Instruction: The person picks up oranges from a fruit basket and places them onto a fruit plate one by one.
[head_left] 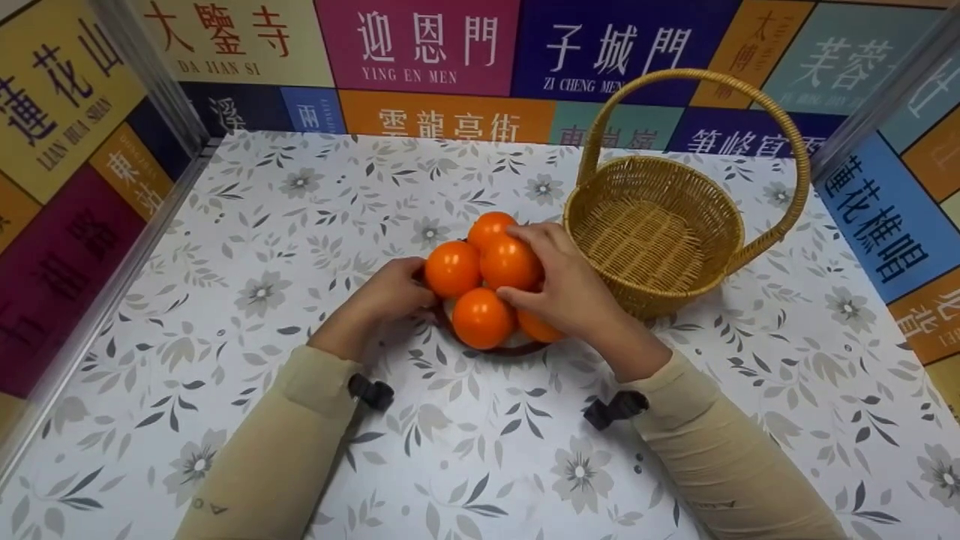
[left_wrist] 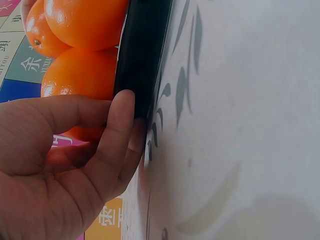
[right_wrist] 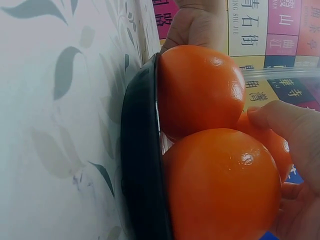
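A dark shallow plate (head_left: pixel 517 349) carries several glossy oranges (head_left: pixel 484 319), piled up in the middle of the table. My left hand (head_left: pixel 390 291) grips the plate's left side; in the left wrist view its fingers (left_wrist: pixel 122 112) lie at the dark rim (left_wrist: pixel 144 50). My right hand (head_left: pixel 574 281) holds the uppermost orange (head_left: pixel 510 261) between thumb and fingers, over the other fruit. In the right wrist view, two lower oranges (right_wrist: pixel 220 185) sit against the plate wall (right_wrist: pixel 142 150), and the right thumb (right_wrist: pixel 272 117) touches the orange behind them. The right palm partly hides one orange.
A wicker basket (head_left: pixel 637 225) with a tall arched handle (head_left: pixel 795 142) stands just right of and behind the plate, with nothing in it. Printed panels (head_left: pixel 427 45) wall off the back and both sides. A floral cloth (head_left: pixel 300 225) covers the table.
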